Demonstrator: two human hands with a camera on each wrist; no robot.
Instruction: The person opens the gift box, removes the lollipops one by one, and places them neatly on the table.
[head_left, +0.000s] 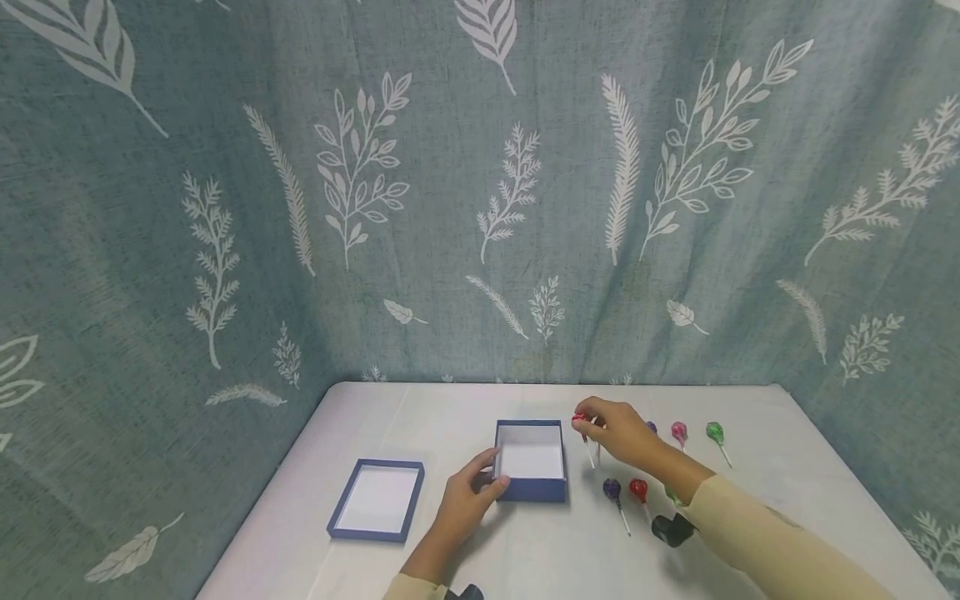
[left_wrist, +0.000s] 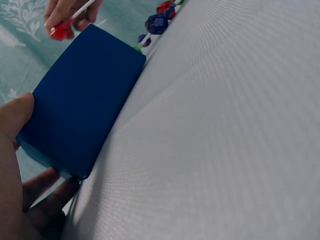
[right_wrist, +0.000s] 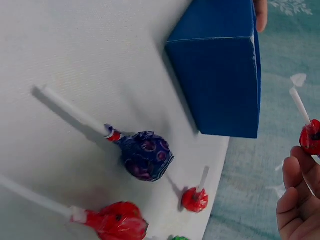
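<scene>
My left hand [head_left: 467, 498] grips the left side of an open blue box [head_left: 531, 490] with a white inside, its thumb at the near corner. In the head view no lollipop shows inside the box. Beyond the box's right edge, my right hand [head_left: 621, 432] pinches a red lollipop [right_wrist: 311, 136] by its wrapped candy end, above the table. Its white stick points down in the head view. Near that hand lie a purple lollipop [head_left: 612, 490] and a red-wrapped lollipop [head_left: 638, 489]. Another small red lollipop [right_wrist: 195, 200] rests on the table, mostly hidden by the hand in the head view.
A blue-rimmed lid [head_left: 375, 500] lies inside up on the white table [head_left: 262, 550], left of the box. Farther right are a pink lollipop [head_left: 679, 432], a green lollipop [head_left: 716, 433] and a partly hidden purple one [head_left: 652, 427]. A patterned curtain [head_left: 450, 208] hangs behind and at both sides.
</scene>
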